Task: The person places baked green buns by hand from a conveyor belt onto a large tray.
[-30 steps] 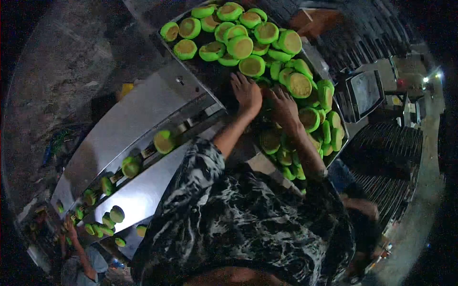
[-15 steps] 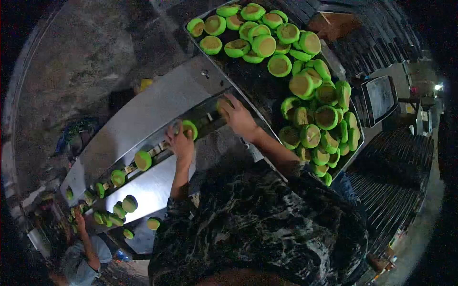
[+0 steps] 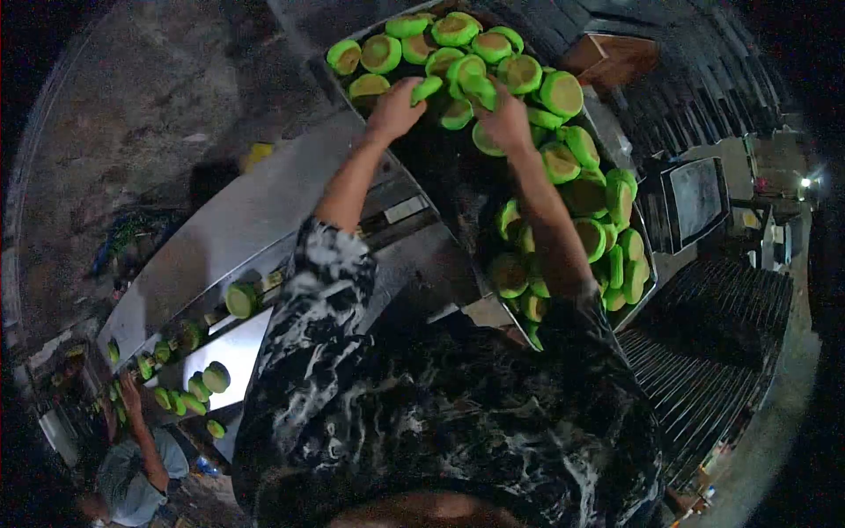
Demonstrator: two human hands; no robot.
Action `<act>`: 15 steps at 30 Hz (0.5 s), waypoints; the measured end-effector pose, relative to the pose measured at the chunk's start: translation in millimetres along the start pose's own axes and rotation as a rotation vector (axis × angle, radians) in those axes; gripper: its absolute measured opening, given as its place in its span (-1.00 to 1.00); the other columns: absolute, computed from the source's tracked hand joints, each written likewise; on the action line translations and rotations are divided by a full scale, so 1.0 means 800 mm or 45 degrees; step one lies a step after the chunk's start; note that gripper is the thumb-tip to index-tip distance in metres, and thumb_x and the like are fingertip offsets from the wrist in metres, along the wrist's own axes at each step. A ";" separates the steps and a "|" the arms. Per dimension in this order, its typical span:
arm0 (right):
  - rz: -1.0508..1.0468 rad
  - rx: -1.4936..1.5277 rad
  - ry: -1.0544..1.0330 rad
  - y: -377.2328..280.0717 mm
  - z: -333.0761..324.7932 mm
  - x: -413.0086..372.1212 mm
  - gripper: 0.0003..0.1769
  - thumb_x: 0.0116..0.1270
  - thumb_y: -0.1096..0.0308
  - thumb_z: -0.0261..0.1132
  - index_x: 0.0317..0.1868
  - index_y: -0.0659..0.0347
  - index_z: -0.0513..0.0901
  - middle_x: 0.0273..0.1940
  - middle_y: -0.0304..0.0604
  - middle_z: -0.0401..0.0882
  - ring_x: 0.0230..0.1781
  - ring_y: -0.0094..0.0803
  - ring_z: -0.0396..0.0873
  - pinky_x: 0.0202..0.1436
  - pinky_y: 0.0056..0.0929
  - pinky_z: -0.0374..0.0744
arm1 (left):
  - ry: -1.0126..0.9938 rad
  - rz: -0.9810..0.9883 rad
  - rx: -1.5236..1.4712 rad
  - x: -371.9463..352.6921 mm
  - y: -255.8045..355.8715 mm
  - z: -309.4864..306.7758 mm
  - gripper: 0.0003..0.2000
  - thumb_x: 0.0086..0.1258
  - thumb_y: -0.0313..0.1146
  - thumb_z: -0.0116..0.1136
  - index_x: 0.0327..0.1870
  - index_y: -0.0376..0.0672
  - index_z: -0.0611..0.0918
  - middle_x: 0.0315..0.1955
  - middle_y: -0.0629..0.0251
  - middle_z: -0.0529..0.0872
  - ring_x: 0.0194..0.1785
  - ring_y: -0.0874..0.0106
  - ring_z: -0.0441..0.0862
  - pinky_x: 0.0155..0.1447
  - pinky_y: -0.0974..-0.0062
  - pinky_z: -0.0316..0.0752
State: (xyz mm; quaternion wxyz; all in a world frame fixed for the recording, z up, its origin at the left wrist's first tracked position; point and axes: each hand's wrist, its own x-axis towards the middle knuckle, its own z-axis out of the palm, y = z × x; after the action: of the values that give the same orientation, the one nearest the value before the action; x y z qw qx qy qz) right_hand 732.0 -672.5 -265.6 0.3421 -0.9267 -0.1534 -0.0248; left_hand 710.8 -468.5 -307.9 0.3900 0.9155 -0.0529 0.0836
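**Both hands reaching into the far end of the tray of green half-shells**

The left hand [image 3: 396, 107] is stretching out to the far end of the tray [image 3: 440, 172], its fingers curling together around a single green half-shell [image 3: 428, 87] that is sticking out to the right of the knuckles. Just right of it, the right hand [image 3: 506, 119] is lying palm down with fingers bent over a small cluster of shells [image 3: 475, 81]. It is touching them, but whether it is gripping any cannot be told from this angle. The two hands are working near each other without touching.

Around them, more half-shells are lying in a loose far pile [image 3: 414, 40], some showing the tan hollow, others the green outside. A second heap [image 3: 607, 238] is crowding along the right wall of the tray, beside the right forearm. Between the two arms the dark tray floor is showing.

To the left of the tray, a steel table [image 3: 238, 220] is running down toward the near left, and the patterned sleeve [image 3: 317, 282] of the left arm is crossing over it. One shell [image 3: 239, 299] is sitting in the table's channel, with several smaller-looking ones [image 3: 198, 387] lying farther down. At that near-left end another person [image 3: 132, 471] is raising a hand [image 3: 130, 394] toward those shells.

Right of the tray a tilted screen [image 3: 700, 198] is standing, and a wooden box [image 3: 616, 55] is sitting at the far right.
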 end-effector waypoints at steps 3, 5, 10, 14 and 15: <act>-0.135 0.493 -0.423 0.000 -0.027 -0.098 -0.40 0.06 0.17 0.37 0.05 0.31 0.40 -0.10 0.06 0.54 -0.08 -0.18 0.53 -0.03 -0.33 0.47 | 0.293 -0.398 -0.678 -0.128 0.053 -0.039 -0.61 0.26 -0.39 0.07 0.12 -0.16 0.35 -0.07 0.01 0.52 -0.14 0.08 0.56 -0.08 0.29 0.46; -0.133 0.554 -0.855 -0.028 -0.030 -0.158 -0.44 0.09 0.22 0.35 0.06 0.29 0.40 -0.09 -0.03 0.54 -0.08 -0.25 0.52 0.01 -0.36 0.45 | 0.195 -0.606 -0.506 -0.209 0.025 -0.046 -0.60 0.28 -0.39 0.06 0.14 -0.13 0.33 -0.03 0.05 0.50 -0.19 0.08 0.58 -0.11 0.27 0.46; -0.410 0.329 -0.688 -0.103 0.060 -0.219 -0.43 0.17 0.35 0.21 0.20 0.22 0.28 0.01 0.05 0.45 0.04 -0.08 0.42 0.14 -0.23 0.37 | -0.082 -0.777 0.546 -0.346 -0.036 -0.049 -0.58 0.30 -0.22 0.03 0.18 -0.08 0.38 0.06 0.03 0.42 0.09 0.06 0.40 0.11 0.18 0.32; -0.787 -0.507 -0.323 -0.071 0.121 -0.218 -0.46 0.21 0.41 0.10 0.23 0.20 0.24 0.06 0.06 0.41 0.09 0.00 0.37 0.15 -0.17 0.35 | 0.187 -0.687 0.802 -0.333 -0.027 -0.081 -0.57 0.25 -0.16 0.08 0.11 -0.12 0.45 0.05 0.02 0.42 0.15 0.05 0.32 0.15 0.18 0.28; -0.928 -0.241 -0.416 -0.024 0.152 -0.227 -0.47 0.22 0.41 0.07 0.23 0.18 0.25 0.03 0.08 0.43 0.05 0.02 0.39 0.14 -0.14 0.35 | 0.316 -0.468 0.599 -0.312 -0.029 -0.081 -0.59 0.25 -0.17 0.08 0.07 -0.18 0.47 0.02 0.01 0.43 0.12 0.05 0.34 0.14 0.15 0.28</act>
State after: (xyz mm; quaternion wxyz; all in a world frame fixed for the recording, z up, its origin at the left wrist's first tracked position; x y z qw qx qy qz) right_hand 546.5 -629.1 -373.9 0.1954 -0.8309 -0.5210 -0.0106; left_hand 462.8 -397.8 -328.8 0.1799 0.9575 0.1821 0.1329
